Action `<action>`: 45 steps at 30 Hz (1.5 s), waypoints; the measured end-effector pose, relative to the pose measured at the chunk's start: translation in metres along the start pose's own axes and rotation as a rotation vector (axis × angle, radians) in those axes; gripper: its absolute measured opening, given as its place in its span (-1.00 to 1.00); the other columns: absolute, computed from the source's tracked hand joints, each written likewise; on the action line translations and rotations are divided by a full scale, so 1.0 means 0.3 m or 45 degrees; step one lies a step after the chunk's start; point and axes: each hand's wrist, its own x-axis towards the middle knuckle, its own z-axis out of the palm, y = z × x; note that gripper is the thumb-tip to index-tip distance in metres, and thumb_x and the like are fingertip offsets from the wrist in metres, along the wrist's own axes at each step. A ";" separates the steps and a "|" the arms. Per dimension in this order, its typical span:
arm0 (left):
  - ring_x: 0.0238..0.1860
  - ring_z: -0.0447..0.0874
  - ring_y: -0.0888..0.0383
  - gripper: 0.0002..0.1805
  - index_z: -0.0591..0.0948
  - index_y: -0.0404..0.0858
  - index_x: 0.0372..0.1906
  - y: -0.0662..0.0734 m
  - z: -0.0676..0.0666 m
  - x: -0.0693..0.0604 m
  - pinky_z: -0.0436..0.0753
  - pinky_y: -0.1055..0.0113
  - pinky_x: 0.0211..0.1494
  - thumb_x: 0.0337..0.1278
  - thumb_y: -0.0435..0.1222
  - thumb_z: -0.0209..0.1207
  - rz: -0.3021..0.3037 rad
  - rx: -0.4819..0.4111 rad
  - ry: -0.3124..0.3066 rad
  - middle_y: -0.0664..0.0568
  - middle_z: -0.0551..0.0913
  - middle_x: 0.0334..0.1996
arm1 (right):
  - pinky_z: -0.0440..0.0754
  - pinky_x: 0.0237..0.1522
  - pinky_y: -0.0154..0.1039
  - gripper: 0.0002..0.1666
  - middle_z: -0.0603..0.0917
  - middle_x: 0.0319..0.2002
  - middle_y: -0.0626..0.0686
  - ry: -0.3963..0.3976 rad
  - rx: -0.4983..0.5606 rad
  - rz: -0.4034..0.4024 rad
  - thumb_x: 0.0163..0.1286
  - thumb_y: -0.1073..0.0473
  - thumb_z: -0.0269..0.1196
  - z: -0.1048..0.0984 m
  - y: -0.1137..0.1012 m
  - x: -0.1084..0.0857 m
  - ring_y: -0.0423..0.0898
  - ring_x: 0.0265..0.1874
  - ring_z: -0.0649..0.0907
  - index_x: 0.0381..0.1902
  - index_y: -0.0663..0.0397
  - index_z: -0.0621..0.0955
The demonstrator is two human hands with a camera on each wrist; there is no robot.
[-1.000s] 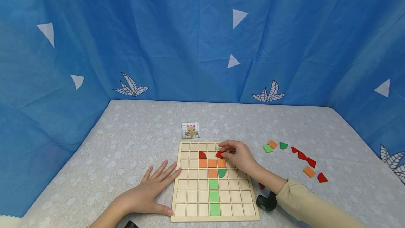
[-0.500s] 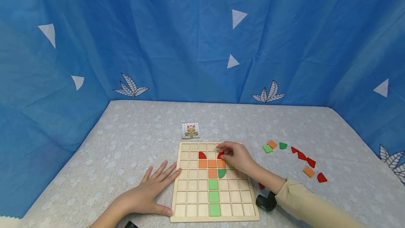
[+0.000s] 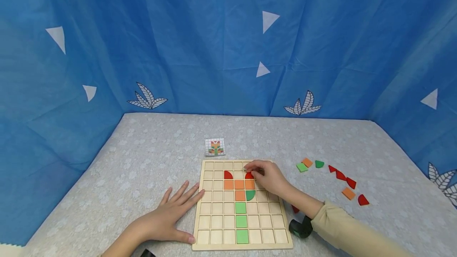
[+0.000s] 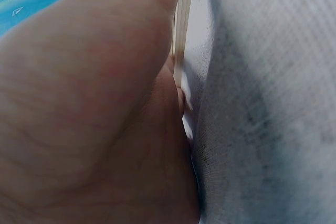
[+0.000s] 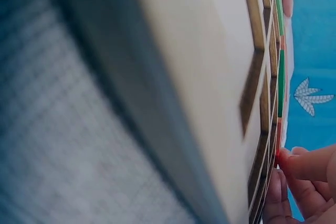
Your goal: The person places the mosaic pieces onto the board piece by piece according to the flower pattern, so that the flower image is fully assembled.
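Observation:
In the head view a wooden grid board [image 3: 217, 222] lies flat in front of me. My right hand [image 3: 268, 176] is over its upper right part, thumb and fingertips curled at a red quarter-circle tile [image 3: 248, 176], which lies in a cell above an orange square. The right wrist view shows those fingertips [image 5: 295, 162] at the tile, low against the board. My left hand [image 3: 168, 215] rests spread on the table, fingertips and thumb touching the board's left edge. Another red quarter-circle tile [image 3: 228, 175], orange squares [image 3: 239, 185], a green quarter-circle [image 3: 250, 195] and light green squares [image 3: 241, 221] fill other cells.
A small pattern card [image 3: 215, 147] lies behind the board. Loose red tiles [image 3: 340, 175], orange tiles [image 3: 348, 193] and green tiles [image 3: 302, 167] are scattered at the right. One red tile [image 3: 295, 209] shows partly beside the board's right edge. A blue curtain [image 3: 221, 43] surrounds the table.
The red quarter-circle tile in my right fingers has shifted slightly right and turned from tilted to lying square in its cell. My left hand has not moved.

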 end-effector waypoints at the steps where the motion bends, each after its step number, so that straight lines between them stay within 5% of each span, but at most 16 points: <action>1: 0.41 -0.40 -0.16 0.15 0.00 -0.09 0.49 0.000 0.000 0.000 -0.40 -0.37 0.15 -0.19 0.32 0.19 0.001 0.002 0.001 -0.03 -0.16 0.47 | 0.58 -0.35 -0.29 -0.72 0.68 -0.34 -0.04 0.002 0.012 0.008 0.24 0.52 0.16 -0.001 0.000 0.000 -0.13 -0.38 0.62 -0.19 0.17 0.67; 16: 0.41 -0.40 -0.15 0.14 0.00 -0.07 0.49 0.002 -0.002 0.000 -0.39 -0.37 0.16 -0.17 0.31 0.19 -0.003 -0.006 -0.004 -0.02 -0.15 0.47 | 0.58 -0.15 -0.12 -0.71 0.65 -0.14 0.13 -0.090 0.414 0.289 0.39 0.28 0.14 -0.103 -0.031 -0.025 0.06 -0.13 0.59 0.03 0.26 0.58; 23: 0.42 -0.41 -0.14 0.13 0.01 -0.06 0.49 0.004 -0.004 0.002 -0.40 -0.36 0.16 -0.18 0.31 0.20 -0.021 -0.013 -0.014 -0.01 -0.15 0.47 | 0.55 -0.07 -0.14 -0.64 0.63 -0.08 0.19 -0.064 0.427 0.371 0.37 0.21 0.18 -0.211 -0.007 -0.098 0.12 -0.07 0.57 0.06 0.30 0.55; 29: 0.41 -0.40 -0.15 0.14 0.02 -0.08 0.49 0.008 -0.005 0.000 -0.40 -0.37 0.16 -0.18 0.31 0.21 -0.018 -0.016 -0.010 -0.03 -0.14 0.47 | 0.56 -0.12 -0.21 -0.59 0.63 -0.09 0.18 -0.147 0.405 0.339 0.36 0.16 0.20 -0.287 0.044 -0.176 0.04 -0.09 0.60 0.06 0.33 0.54; 37: 0.42 -0.40 -0.15 0.14 0.01 -0.08 0.49 0.007 -0.003 0.000 -0.40 -0.37 0.16 -0.18 0.32 0.19 -0.019 0.000 -0.006 -0.02 -0.14 0.47 | 0.50 -0.04 -0.36 -0.54 0.63 0.00 0.13 -0.612 0.452 0.170 0.30 0.29 0.23 -0.339 0.127 -0.270 -0.17 0.03 0.55 0.15 0.27 0.50; 45: 0.42 -0.40 -0.14 0.14 0.00 -0.07 0.49 0.004 -0.001 -0.001 -0.40 -0.37 0.16 -0.18 0.32 0.19 -0.013 -0.003 -0.007 -0.01 -0.15 0.47 | 0.27 0.08 -0.52 -0.50 0.53 0.15 0.01 -0.679 0.323 0.088 0.23 0.13 0.31 -0.342 0.153 -0.311 -0.38 0.21 0.32 0.15 0.02 0.57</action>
